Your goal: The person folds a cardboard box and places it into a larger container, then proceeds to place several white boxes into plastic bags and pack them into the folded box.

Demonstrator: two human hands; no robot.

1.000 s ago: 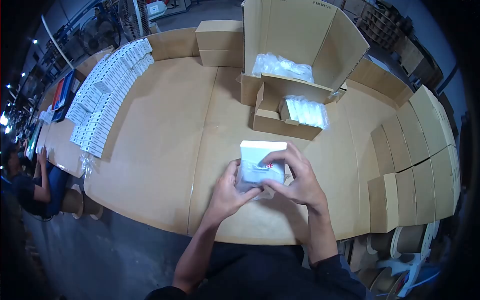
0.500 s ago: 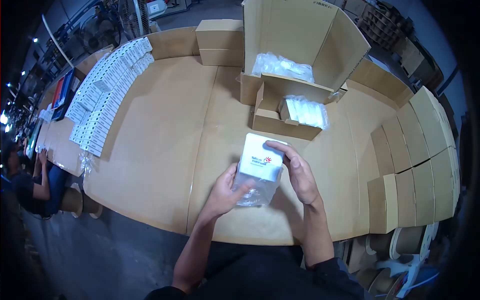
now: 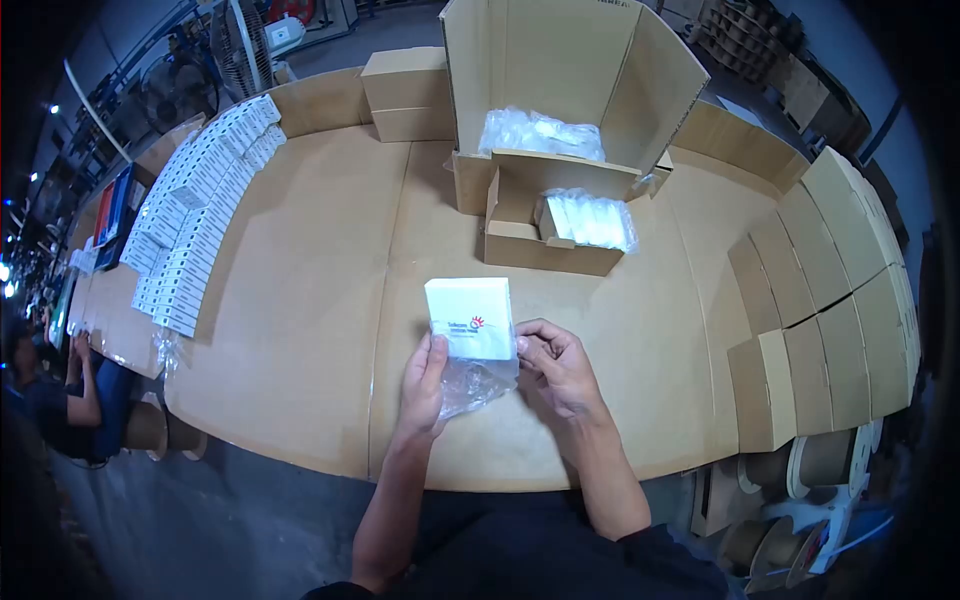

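Note:
A flat white box (image 3: 468, 305) with a red and blue printed logo stands tilted above the cardboard-covered table, partly inside a clear plastic bag (image 3: 474, 388). My left hand (image 3: 424, 385) grips its lower left side, thumb on the front face, fingers behind. The bag hangs crumpled below the box. At the box's right edge my right hand (image 3: 562, 368) is closed in a pinch on the side of the bag. Beyond my hands, a small open carton (image 3: 550, 258) holds several bagged white boxes (image 3: 590, 220).
Behind the small carton stands a large open carton (image 3: 560, 60) with a plastic-wrapped bundle (image 3: 541, 134). White boxes (image 3: 205, 205) are stacked in rows at the left. Brown cartons (image 3: 840, 300) line the right edge. A person (image 3: 75, 390) sits at the far left.
The white box has shifted left and turned more upright. My right hand has come down from its top right corner to its right edge, and its fingers have closed.

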